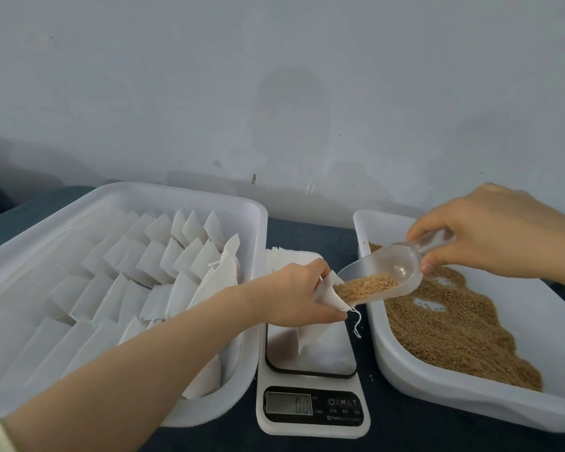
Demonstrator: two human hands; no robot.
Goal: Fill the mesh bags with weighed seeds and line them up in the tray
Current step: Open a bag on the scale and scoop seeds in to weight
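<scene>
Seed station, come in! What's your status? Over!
Left hand pinches mesh bag open by the scale. Right hand tips clear scoop, seeds at the bag's mouth. Nothing in the way. Over.

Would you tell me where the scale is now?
Head view, bottom centre: the scale sits between the bag tray on the left and the seed tray on the right.

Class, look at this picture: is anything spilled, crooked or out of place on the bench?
Only a small spill: a few stray specks, likely seeds, lie on the dark table between the scale and the seed tray. Otherwise nothing stands out.
</scene>
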